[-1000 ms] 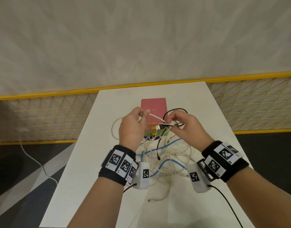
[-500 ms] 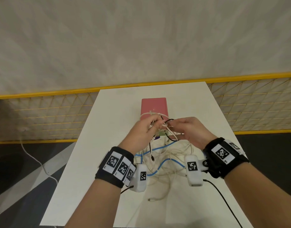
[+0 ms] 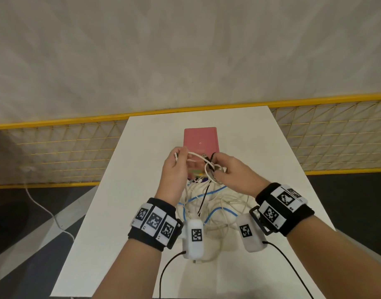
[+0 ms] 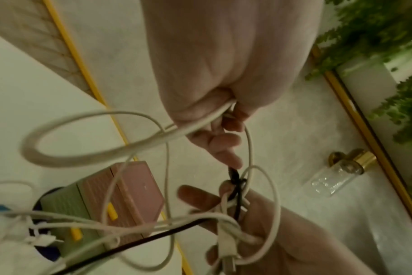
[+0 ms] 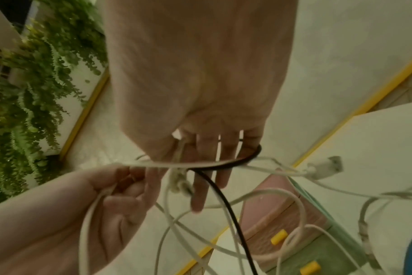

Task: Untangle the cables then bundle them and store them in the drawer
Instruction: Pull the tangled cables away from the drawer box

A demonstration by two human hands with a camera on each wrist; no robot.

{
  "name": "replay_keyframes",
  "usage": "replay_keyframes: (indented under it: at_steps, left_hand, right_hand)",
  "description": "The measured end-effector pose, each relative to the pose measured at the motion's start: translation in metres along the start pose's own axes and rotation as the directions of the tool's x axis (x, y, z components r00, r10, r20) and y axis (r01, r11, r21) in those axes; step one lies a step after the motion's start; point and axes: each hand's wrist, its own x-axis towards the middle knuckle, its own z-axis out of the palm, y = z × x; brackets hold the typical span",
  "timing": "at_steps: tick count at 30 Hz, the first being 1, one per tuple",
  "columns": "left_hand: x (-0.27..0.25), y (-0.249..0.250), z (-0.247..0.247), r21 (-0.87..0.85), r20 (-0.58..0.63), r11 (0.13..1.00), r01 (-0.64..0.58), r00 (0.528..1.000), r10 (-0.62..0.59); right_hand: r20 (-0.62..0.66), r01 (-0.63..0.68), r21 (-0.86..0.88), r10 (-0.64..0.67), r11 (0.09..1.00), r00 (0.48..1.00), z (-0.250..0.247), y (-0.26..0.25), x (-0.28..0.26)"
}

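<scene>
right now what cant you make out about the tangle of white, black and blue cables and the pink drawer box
- Head view: the left hand and right hand hide the knot of white and black cables.
- Head view: the hands cover the pink drawer box front, so open or closed is unclear.
- Wrist views: the blue cable is cut off and blurred.

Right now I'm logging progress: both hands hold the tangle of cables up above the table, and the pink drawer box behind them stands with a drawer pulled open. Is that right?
Not quite. The left hand and right hand do hold the tangle of cables above the table, but the pink drawer box has its drawers closed; the right wrist view shows the fronts flush.
</scene>
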Motion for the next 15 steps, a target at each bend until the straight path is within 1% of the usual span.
replay_keyframes:
  at_steps: [1,3,5,7,9,10,11,12,13,14,15]
  left_hand:
    - [0.001,0.001,0.001,-0.037,-0.014,0.999,0.003,1.000,-0.004]
    - [0.004,0.002,0.003,-0.129,-0.043,0.992,-0.008,0.999,0.002]
    - [0.005,0.000,0.003,-0.203,-0.087,0.979,-0.030,0.996,0.013]
    - [0.005,-0.002,0.002,-0.302,-0.126,0.953,-0.016,0.992,-0.024]
    - [0.007,-0.001,0.000,-0.353,-0.133,0.935,0.028,0.988,-0.080]
    - [0.007,0.001,0.000,-0.336,-0.120,0.941,0.040,0.989,-0.085]
    - [0.008,0.003,-0.001,-0.276,-0.094,0.961,0.029,0.994,-0.057]
    - [0.008,0.004,-0.002,-0.165,-0.048,0.986,-0.007,0.999,0.000]
    - [0.008,0.006,-0.002,-0.008,0.027,0.998,-0.069,0.997,0.069]
    - [0.007,0.008,-0.002,0.162,0.123,0.977,-0.142,0.985,0.123]
    - [0.006,0.010,-0.002,0.317,0.219,0.925,-0.211,0.965,0.145]
  right_hand:
    - [0.037,-0.029,0.016,0.028,0.999,0.999,0.003,0.002,0.001]
    - [0.064,-0.058,0.084,0.053,0.995,0.997,0.006,0.006,0.002]
    - [0.068,-0.070,0.232,0.056,0.970,0.996,0.003,0.008,0.004]
    - [0.074,-0.090,0.371,0.067,0.924,0.995,-0.002,0.009,0.005]
    - [0.074,-0.098,0.422,0.073,0.901,0.995,-0.006,0.007,0.003]
    - [0.076,-0.100,0.423,0.075,0.901,0.994,-0.006,0.007,0.003]
    - [0.081,-0.107,0.419,0.080,0.902,0.993,-0.006,0.005,0.002]
    - [0.087,-0.119,0.414,0.090,0.902,0.992,-0.004,0.004,0.002]
    - [0.094,-0.128,0.408,0.097,0.904,0.991,-0.003,0.002,0.003]
    - [0.095,-0.126,0.388,0.097,0.913,0.991,-0.002,0.001,0.003]
    - [0.086,-0.118,0.350,0.093,0.929,0.992,-0.002,0.001,0.005]
